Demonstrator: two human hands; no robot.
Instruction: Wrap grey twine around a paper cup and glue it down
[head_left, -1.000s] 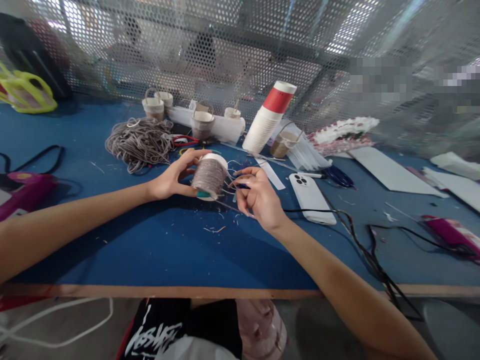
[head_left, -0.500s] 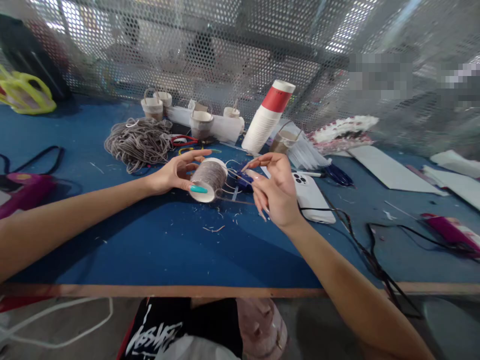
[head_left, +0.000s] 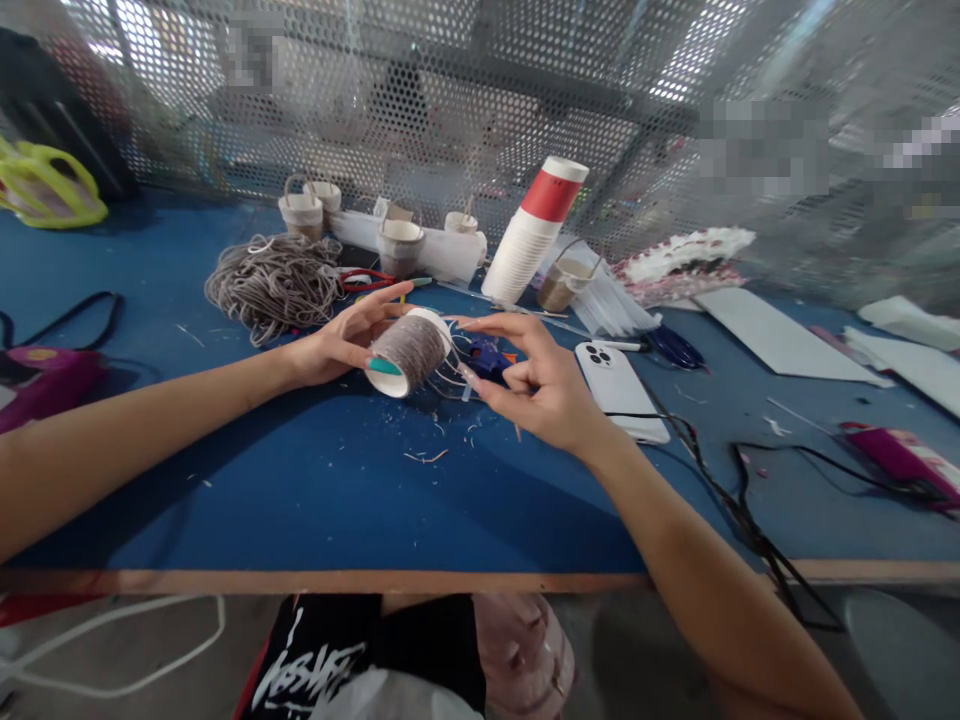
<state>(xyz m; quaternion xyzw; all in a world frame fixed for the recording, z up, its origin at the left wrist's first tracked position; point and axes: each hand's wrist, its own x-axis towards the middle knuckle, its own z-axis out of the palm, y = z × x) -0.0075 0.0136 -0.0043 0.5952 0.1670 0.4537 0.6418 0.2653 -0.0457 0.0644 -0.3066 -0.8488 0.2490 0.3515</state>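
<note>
My left hand (head_left: 341, 340) grips a paper cup wrapped in grey cord (head_left: 405, 352), held on its side just above the blue table (head_left: 315, 480). A thumb with a teal nail presses the cup's wall. My right hand (head_left: 536, 385) is right of the cup, index finger stretched toward its rim, the other fingers curled. Thin pale strands run from the cup to that hand. A small blue and orange object (head_left: 489, 356) lies behind my right fingers.
A pile of grey cord (head_left: 274, 282) lies behind the cup. A stack of paper cups (head_left: 531, 235), small cord-wrapped cups (head_left: 400, 244), red scissors (head_left: 367, 281), a white phone (head_left: 619, 385), black cables (head_left: 720, 490) and purple tools (head_left: 896, 455) surround my hands. Perforated metal mesh stands at the back.
My left hand has tilted the cup further onto its side and lifted it slightly. My right hand has moved from pinching near the cup to reaching its rim with an outstretched index finger.
</note>
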